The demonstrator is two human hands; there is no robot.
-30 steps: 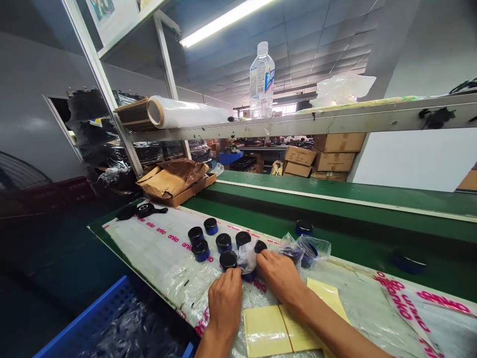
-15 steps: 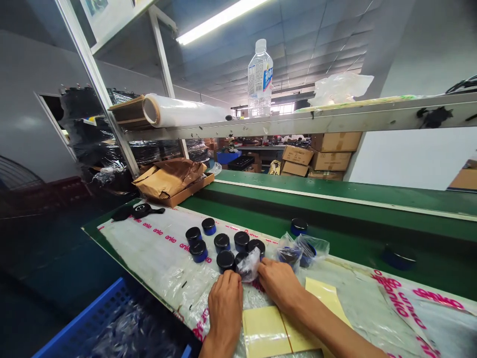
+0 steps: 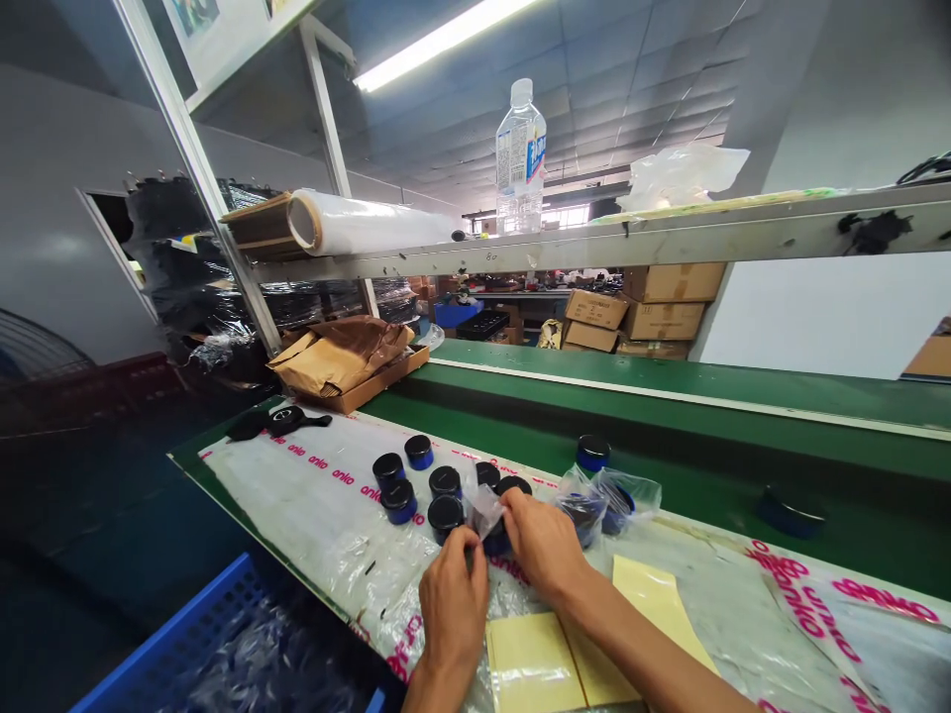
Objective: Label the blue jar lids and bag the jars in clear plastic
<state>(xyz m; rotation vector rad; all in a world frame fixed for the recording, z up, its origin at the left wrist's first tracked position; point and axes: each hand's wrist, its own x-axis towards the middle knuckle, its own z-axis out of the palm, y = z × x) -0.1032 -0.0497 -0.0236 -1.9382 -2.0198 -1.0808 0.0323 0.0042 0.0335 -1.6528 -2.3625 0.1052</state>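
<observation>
A small clear plastic bag [image 3: 484, 503] is stretched between my two hands, in front of the jars. My right hand [image 3: 546, 547] pinches its upper right edge with thumb and fingers. My left hand [image 3: 453, 599] has its fingers curled together at the bag's lower left edge. Close by my left fingertips stands a blue jar with a black lid [image 3: 446, 515]; another blue jar [image 3: 496, 540] is partly hidden behind the bag and my right fingers. Several similar jars [image 3: 399, 501] are grouped to the left and behind. Right of my hands lie bagged jars [image 3: 583, 515].
Yellow sticker sheets [image 3: 531, 662] lie under my forearms. A blue crate [image 3: 167, 634] of clear bags stands lower left. Single jars [image 3: 592, 453] sit on the green belt [image 3: 690, 456]. A shelf with a bottle [image 3: 520, 158] and film roll [image 3: 371, 223] crosses above.
The bag was crumpled low over the jars; now it stands taller and more spread. My right hand has moved slightly up and left, and the left fingers have curled in tighter.
</observation>
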